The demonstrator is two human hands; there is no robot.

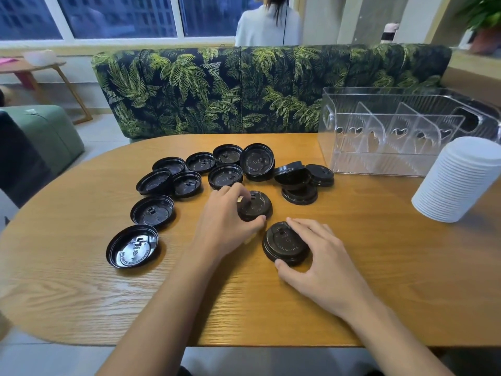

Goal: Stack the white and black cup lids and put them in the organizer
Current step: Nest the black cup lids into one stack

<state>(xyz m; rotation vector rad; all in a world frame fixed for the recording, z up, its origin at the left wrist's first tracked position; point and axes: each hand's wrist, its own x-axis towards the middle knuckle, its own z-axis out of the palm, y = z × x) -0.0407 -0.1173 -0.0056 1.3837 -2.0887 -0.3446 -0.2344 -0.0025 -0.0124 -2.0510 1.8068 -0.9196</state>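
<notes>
The left grip (225, 221) is clamped on a small stack of black lids (256, 206), the right grip (322, 259) on a second stack (283, 244), both on the counter (379, 267). The lids look light, thin and a little slippery; holding by the rim seems safest.

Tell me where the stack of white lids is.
In the head view, the stack of white lids stands on the table at the far right, just in front of the clear organizer.
</notes>
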